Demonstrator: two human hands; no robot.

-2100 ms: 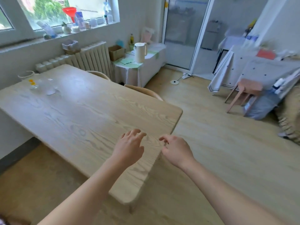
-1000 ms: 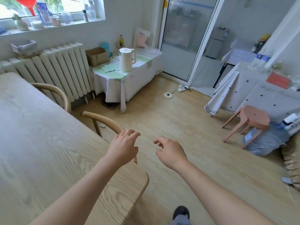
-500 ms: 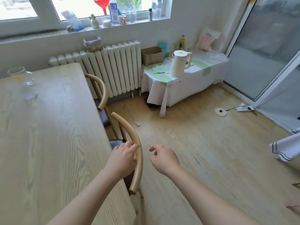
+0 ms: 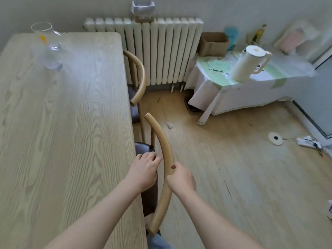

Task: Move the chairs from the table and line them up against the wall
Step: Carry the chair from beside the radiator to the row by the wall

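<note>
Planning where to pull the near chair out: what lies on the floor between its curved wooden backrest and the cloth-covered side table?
In the head view, between the curved wooden backrest and the cloth-covered side table lies bare wooden floor, apart from one small pale scrap.

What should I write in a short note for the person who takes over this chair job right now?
Right hand: closing on the curved light-wood backrest of the near chair, thumb on the rail; the grasp looks partial.
Left hand: open, fingers at the inner side of that backrest, not gripping.
Both chairs with dark seats are tucked at the right side of the long pale wooden table; the far chair is untouched, near the white ribbed radiator.
Done: no chair moved.
Left: pull out both chairs and line them up against the wall.
</note>
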